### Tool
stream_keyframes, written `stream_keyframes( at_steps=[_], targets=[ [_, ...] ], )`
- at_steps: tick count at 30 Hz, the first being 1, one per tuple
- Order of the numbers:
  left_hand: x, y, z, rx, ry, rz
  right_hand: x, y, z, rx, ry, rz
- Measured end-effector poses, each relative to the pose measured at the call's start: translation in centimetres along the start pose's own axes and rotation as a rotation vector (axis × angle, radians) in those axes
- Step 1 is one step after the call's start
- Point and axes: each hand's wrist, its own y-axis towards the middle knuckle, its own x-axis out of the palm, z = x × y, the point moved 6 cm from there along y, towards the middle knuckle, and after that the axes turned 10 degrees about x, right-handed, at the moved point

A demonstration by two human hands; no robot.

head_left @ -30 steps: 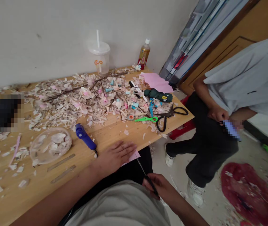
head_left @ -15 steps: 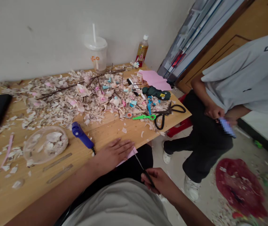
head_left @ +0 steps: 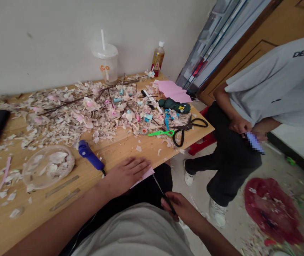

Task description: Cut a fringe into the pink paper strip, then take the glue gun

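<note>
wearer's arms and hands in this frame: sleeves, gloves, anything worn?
Both arms are bare to the frame edge, with no sleeves showing. The left hand and right hand are bare: no gloves, and no rings, watch or bands visible. The fingers carry no tape. A light grey-beige shirt covers the torso.

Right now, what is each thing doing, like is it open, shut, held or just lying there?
left hand: pressed flat on the pink paper.
pink paper: lying at the table edge, under the hand.
right hand: closed around small scissors.
small scissors: held, tip at the paper's edge.
black scissors: lying on the table.
cup: upright, lid on, straw in.
bottle: upright, capped.
clear dish: holds scraps.
</note>
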Motion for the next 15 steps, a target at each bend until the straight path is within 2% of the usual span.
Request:
stream_keyframes(
  at_steps=[6, 15],
  targets=[
    [-0.51, 0.45, 0.1, -0.021, 0.046, -0.007, -0.03, -0.06, -0.11, 0.0, 0.007, -0.005],
    [-0.4, 0.13, 0.27, 0.091, 0.052, -0.013, 0.06, 0.13, 0.0, 0.03, -0.007, 0.003]
  ],
)
